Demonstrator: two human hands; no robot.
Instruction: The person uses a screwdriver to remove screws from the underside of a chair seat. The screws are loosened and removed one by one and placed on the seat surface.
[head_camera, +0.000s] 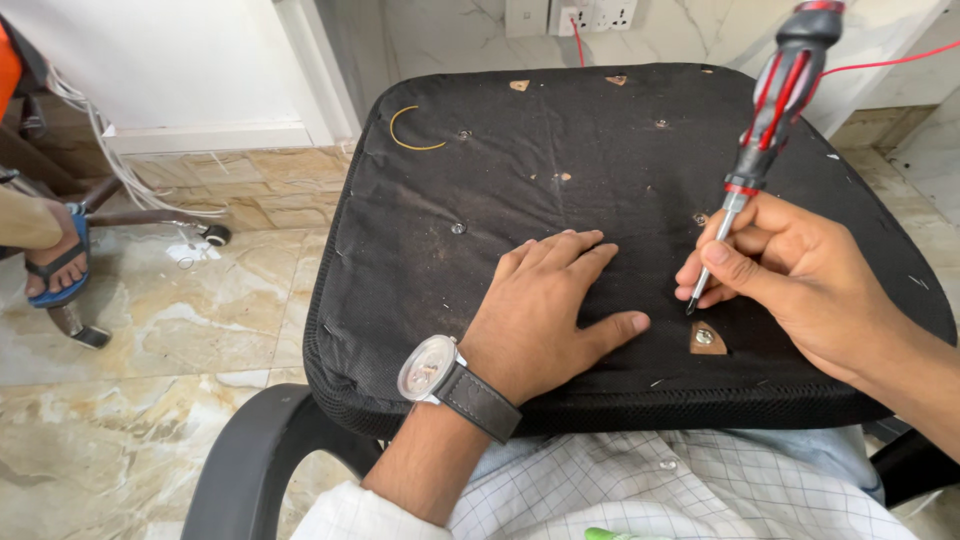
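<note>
Right hand (800, 275): fingers (715, 262) clenched round the shaft of a red-and-black screwdriver (770, 115), tip just above a screw (705, 337) in a torn patch near the front edge of the black seat underside (560, 130). Left hand (545, 310): fingers (560, 255) released, spread flat on the fabric just beside that screw, watch (432, 368) at the wrist. Further screws scattered across the fabric, yellow ring (408, 135) at the far left corner. Beyond the seat edges: marble floor (150, 330) on the left, another person's sandalled foot (55, 260) well apart, wall socket (585, 15) behind.

White checked sleeve (390, 505), grey-strapped wristwatch (440, 375).
</note>
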